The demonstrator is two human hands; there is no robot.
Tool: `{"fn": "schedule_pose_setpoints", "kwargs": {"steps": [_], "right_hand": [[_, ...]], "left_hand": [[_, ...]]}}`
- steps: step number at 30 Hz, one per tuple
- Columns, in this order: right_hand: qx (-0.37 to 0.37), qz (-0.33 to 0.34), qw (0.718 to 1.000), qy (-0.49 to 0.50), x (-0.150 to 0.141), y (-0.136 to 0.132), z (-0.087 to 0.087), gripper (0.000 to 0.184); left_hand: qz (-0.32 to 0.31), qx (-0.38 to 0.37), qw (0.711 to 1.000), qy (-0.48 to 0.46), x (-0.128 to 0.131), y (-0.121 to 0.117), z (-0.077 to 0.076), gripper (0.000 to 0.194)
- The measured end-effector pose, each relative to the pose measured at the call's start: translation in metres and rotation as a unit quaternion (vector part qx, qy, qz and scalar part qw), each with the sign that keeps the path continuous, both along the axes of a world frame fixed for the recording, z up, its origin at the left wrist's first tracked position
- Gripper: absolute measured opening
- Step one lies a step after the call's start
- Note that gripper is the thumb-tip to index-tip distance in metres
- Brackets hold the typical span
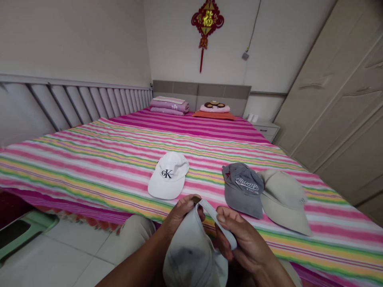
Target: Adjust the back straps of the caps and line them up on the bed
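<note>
Both my hands hold a pale grey-white cap low in front of me, just off the near edge of the bed. My left hand pinches the back of the cap near its buckle. My right hand grips the cap's white adjusting strap, which arches between the two hands. On the striped bedspread beyond lie a white cap with a black logo, a grey cap with lettering and a beige cap that touches the grey one.
Folded purple bedding and a pillow lie at the headboard. A nightstand and a beige wardrobe stand at right. A green stool sits on the tiled floor at left. A red ornament hangs on the wall.
</note>
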State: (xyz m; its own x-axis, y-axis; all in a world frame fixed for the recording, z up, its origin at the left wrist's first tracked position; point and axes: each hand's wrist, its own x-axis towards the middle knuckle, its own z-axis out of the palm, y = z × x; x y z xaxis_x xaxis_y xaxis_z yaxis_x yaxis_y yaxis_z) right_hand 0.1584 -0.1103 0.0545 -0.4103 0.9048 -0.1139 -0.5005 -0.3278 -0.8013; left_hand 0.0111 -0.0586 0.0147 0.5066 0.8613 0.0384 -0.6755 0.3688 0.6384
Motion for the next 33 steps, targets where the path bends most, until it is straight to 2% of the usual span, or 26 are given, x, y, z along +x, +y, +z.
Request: {"fn": "schedule_pose_setpoints", "kwargs": {"steps": [6, 10, 16, 22, 25, 29, 33], "right_hand": [[-0.004, 0.012, 1.0, -0.001, -0.004, -0.001, -0.003, 0.026], [-0.015, 0.013, 1.0, -0.01, -0.005, -0.001, -0.005, 0.028], [-0.012, 0.016, 0.999, -0.04, -0.004, -0.001, -0.005, 0.029], [0.018, -0.002, 0.989, -0.15, 0.003, 0.002, 0.002, 0.034], [0.029, 0.002, 0.983, -0.179, 0.004, 0.004, 0.008, 0.034], [0.016, 0.007, 0.982, -0.19, 0.002, 0.007, 0.012, 0.033], [0.001, 0.014, 0.988, -0.154, -0.001, 0.009, 0.01, 0.033]], "left_hand": [[0.007, -0.005, 1.0, -0.011, 0.002, -0.001, -0.001, 0.03], [0.0, -0.006, 1.0, 0.008, 0.001, 0.0, -0.001, 0.036], [0.013, 0.009, 0.999, 0.042, -0.003, 0.001, -0.004, 0.035], [0.046, 0.014, 0.995, 0.082, -0.007, -0.005, 0.004, 0.031], [0.041, 0.026, 0.995, 0.091, -0.007, -0.007, 0.01, 0.03], [0.046, 0.037, 0.993, 0.099, -0.005, -0.009, 0.016, 0.029], [0.056, 0.043, 0.992, 0.109, -0.004, -0.011, 0.019, 0.029]]}}
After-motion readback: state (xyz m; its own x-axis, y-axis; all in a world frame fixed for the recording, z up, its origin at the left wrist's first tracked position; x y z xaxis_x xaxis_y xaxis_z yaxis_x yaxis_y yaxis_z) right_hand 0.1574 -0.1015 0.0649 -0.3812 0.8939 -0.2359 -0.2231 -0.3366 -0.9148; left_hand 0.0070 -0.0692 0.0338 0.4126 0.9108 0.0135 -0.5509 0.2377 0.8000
